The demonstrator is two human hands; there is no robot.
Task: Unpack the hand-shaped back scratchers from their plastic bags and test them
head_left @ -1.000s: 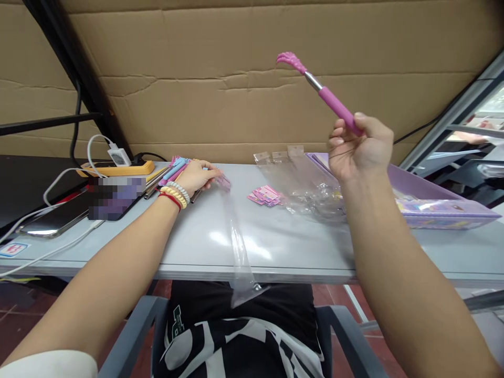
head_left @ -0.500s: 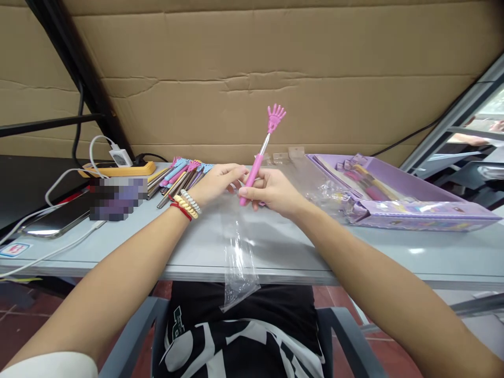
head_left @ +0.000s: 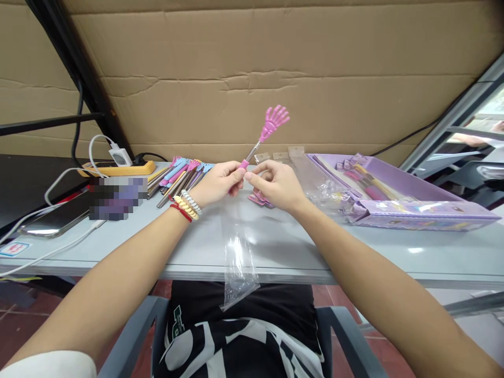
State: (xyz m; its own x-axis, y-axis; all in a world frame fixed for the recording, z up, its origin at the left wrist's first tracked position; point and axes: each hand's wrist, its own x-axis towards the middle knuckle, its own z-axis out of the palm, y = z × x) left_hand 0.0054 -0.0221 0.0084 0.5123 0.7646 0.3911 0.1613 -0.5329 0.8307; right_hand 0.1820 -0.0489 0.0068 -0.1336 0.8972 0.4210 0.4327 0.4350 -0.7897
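A pink hand-shaped back scratcher [head_left: 274,123] with a thin metal shaft leans up and to the right. Wrapped round its pink handle, my left hand [head_left: 221,184] hides most of the grip. The thumb and forefinger of my right hand [head_left: 277,185] are pinched together just beside the handle. Whether anything small is between those fingertips is hidden. Several small pink printed cards [head_left: 260,199] lie beneath my right hand. A clear plastic bag [head_left: 239,257] hangs over the table's front edge below my hands.
More back scratchers [head_left: 179,178] lie in a pile to the left. A phone [head_left: 55,218], white cables and a yellow power strip [head_left: 137,169] are farther left. On the right stand clear bags [head_left: 315,181] and an open purple box [head_left: 417,214] holding packed items.
The back scratcher has passed from my right hand into my left and tilts farther right, with its head turned. My right hand has shifted slightly, uncovering the pink cards.
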